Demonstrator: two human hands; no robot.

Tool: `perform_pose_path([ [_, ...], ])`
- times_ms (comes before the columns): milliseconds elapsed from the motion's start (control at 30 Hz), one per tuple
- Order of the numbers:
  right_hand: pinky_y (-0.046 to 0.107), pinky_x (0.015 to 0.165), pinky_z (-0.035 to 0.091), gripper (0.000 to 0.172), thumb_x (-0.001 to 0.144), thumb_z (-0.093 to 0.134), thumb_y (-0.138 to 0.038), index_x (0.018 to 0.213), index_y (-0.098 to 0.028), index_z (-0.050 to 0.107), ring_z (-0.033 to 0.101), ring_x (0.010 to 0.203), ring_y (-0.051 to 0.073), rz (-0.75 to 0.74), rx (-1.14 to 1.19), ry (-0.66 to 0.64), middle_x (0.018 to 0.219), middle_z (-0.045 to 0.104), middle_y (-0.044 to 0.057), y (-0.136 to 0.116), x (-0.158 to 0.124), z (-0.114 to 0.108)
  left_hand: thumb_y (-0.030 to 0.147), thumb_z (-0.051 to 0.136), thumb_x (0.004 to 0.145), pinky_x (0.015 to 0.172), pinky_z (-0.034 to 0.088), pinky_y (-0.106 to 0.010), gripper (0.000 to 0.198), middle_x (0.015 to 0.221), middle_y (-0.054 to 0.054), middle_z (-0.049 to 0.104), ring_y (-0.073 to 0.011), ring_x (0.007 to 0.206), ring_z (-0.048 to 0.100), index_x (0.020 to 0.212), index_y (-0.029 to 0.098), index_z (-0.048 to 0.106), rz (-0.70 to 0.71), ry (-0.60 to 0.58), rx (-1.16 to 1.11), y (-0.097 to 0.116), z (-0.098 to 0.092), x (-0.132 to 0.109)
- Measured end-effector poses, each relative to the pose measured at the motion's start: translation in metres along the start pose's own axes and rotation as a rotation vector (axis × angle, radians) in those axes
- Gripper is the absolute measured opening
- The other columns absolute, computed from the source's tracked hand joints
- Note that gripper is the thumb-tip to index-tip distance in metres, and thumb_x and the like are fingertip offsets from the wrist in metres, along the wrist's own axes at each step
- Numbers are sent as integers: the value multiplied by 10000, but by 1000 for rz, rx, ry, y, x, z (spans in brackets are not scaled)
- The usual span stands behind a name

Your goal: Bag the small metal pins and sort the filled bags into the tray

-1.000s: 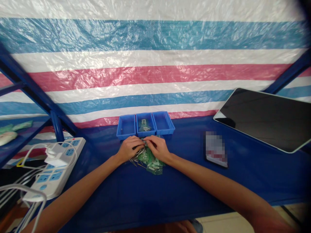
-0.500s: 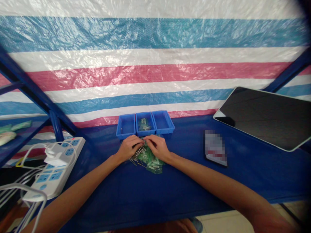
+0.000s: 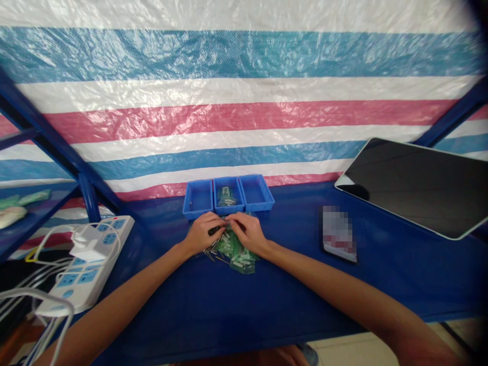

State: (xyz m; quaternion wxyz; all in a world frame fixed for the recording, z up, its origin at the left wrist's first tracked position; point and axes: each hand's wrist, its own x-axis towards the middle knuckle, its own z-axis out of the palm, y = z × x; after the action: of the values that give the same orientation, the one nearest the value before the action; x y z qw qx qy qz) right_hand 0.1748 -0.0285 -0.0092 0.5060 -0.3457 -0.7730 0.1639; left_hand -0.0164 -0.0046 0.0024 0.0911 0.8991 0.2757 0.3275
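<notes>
My left hand (image 3: 205, 233) and my right hand (image 3: 247, 232) meet fingertip to fingertip just in front of three blue bins. Both are closed in a pinch; whatever lies between the fingertips is too small to make out. Under and between them is a pile of small green-tinted plastic bags (image 3: 244, 262) with pale metallic pieces inside. Thin metal pins (image 3: 209, 252) lie loose beneath my left hand. The middle bin (image 3: 229, 208) holds similar bagged pieces. In the left bin (image 3: 198, 211) a small piece shows at its left side. The right bin (image 3: 259, 207) stands beside them.
A white power strip (image 3: 95, 277) with a plugged-in adapter and cables is at the left. On the right are a phone-like item (image 3: 339, 249), partly pixelated, and a large dark-screened panel (image 3: 423, 185). Blue frame posts and a striped sheet (image 3: 244, 117) border the blue table (image 3: 229, 310).
Both hands stay almost in place, fingertips still together. The left fingers have shifted slightly over the pins, and fewer pins show between them.
</notes>
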Motion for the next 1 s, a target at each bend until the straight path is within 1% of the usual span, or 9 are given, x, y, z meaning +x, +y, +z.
perform_pose_path([
  [133,275,721,474,219,921,436,-218,1000,-196,639,617,761,153,1,-6,2,859,674,46,0,0,0,278,522,882,810,476,-338,192,891,-88,671,-183,860,598,942,161,661,-18,-7,-18,2,-2,1],
  [267,275,724,475,220,920,434,-217,997,-196,639,616,762,154,-1,-1,0,854,673,46,0,0,0,291,521,886,821,474,-339,192,880,-84,672,-184,865,598,931,163,656,-36,18,-45,4,-4,1],
  [400,280,729,474,212,917,441,-212,993,-193,638,616,764,157,4,5,2,861,674,50,0,0,0,274,553,871,844,465,-355,152,869,-75,664,-187,891,583,901,163,653,-42,98,-85,6,-6,1],
  [567,285,743,477,206,918,442,-217,992,-198,633,622,792,161,3,8,12,894,677,50,-1,0,0,286,583,856,769,484,-321,141,806,-54,659,-164,806,594,831,166,654,-110,240,-151,4,-9,-2],
  [667,279,709,474,202,918,445,-225,1003,-195,627,601,729,151,36,-16,58,858,661,42,-2,0,0,284,605,843,752,499,-311,137,796,-53,675,-158,781,615,818,163,666,-117,318,-181,3,-9,-4],
  [767,278,655,467,214,918,456,-248,1053,-200,614,559,657,145,60,-39,93,802,629,36,-3,0,0,260,611,840,746,514,-311,115,799,-50,692,-157,777,633,833,171,685,-91,337,-190,3,-7,-6],
  [833,279,644,467,220,914,472,-263,1075,-205,611,551,652,147,59,-46,86,804,617,38,-2,0,0,237,612,838,749,522,-314,100,809,-48,702,-158,785,643,846,179,694,-81,342,-189,3,-7,-7],
  [1000,275,637,468,191,901,518,-287,1022,-204,640,557,667,145,63,-58,40,841,617,45,-1,2,0,213,626,826,758,536,-319,91,817,-47,714,-161,791,658,857,180,705,-75,364,-199,1,-5,-8],
])
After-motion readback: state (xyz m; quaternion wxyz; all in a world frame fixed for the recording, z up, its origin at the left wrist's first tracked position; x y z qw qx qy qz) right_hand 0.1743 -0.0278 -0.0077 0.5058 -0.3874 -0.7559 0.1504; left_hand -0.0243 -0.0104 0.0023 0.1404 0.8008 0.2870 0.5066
